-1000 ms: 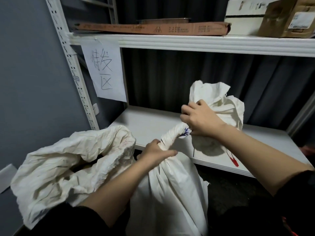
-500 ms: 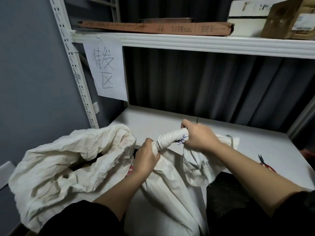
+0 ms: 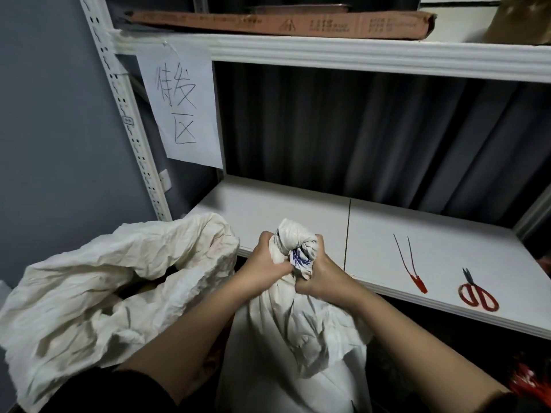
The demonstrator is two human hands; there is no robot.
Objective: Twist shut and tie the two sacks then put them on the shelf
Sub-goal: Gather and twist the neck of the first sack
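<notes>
A white sack (image 3: pixel 286 353) stands in front of me, below the white shelf (image 3: pixel 298 210). Its twisted neck (image 3: pixel 293 244) is folded into a bunch with blue print showing. My left hand (image 3: pixel 262 266) grips the left side of that bunch. My right hand (image 3: pixel 320 275) grips the right side, pressed against the left hand. A second white sack (image 3: pixel 104 290) lies to the left, crumpled, with its mouth gaping open. A red-tipped tie (image 3: pixel 410 263) lies on the shelf to the right.
Red-handled scissors (image 3: pixel 477 295) lie on the shelf near its front right edge. A paper sign (image 3: pixel 182 105) hangs from the upper shelf (image 3: pixel 357 53), which carries a flat cardboard box (image 3: pixel 283 23). A perforated upright (image 3: pixel 131 123) stands at left. A dark curtain hangs behind.
The loose top of the sack, held up above the twisted neck a second ago, has been brought down and bunched. Both hands have closed together on it. The tie and scissors have come into view.
</notes>
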